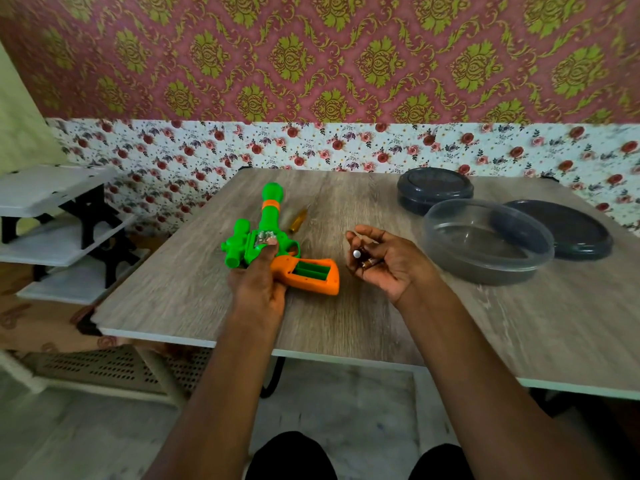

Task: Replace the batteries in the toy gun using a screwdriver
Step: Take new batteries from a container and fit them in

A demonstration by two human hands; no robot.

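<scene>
The green and orange plastic toy gun (268, 216) lies on the grey wood-pattern desk (346, 323), its barrel pointing away from the person. The grip of the left hand (258, 289) holds the gun at its middle, with the thumb on top. The battery compartment (310, 270) in the orange handle is open. The right hand (388, 261) is just beside the handle, palm up, its grip loosely curled around small batteries (367, 259). An amber-handled screwdriver (298, 220) lies just beyond the gun. A clear round plastic container (485, 244) stands further right.
</scene>
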